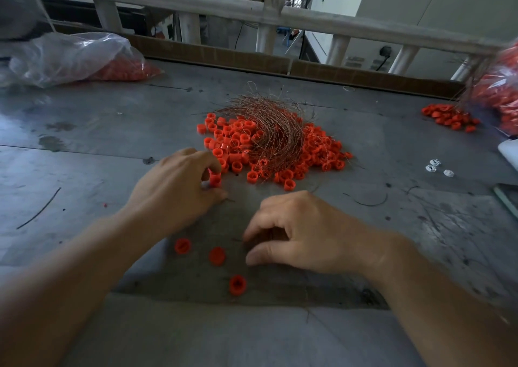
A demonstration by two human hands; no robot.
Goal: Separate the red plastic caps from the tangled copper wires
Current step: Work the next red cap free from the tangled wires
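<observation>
The tangled copper wires (276, 131) are lying as a curved bundle on top of a heap of red plastic caps (316, 151) in the middle of the grey metal table (98, 148), with strands running among the caps. At the heap's near left edge the left hand (171, 190) is pinching a single red cap (215, 179) between thumb and fingers, just beside the heap. The right hand (302, 232) is hovering nearer the person, its fingers curled down toward the tabletop; whether they are pinching a thin wire cannot be told. Three loose caps (217, 255) are lying apart from the heap, between the two forearms. A clear plastic bag (70, 55) holding more red caps is resting at the far left of the table. At the far right a second bag (501, 92) is sitting behind a smaller pile (451, 117) of caps. A few small white pieces (437, 167) are lying to the right of the heap. A pale railing (196, 1) is running along behind the table.
</observation>
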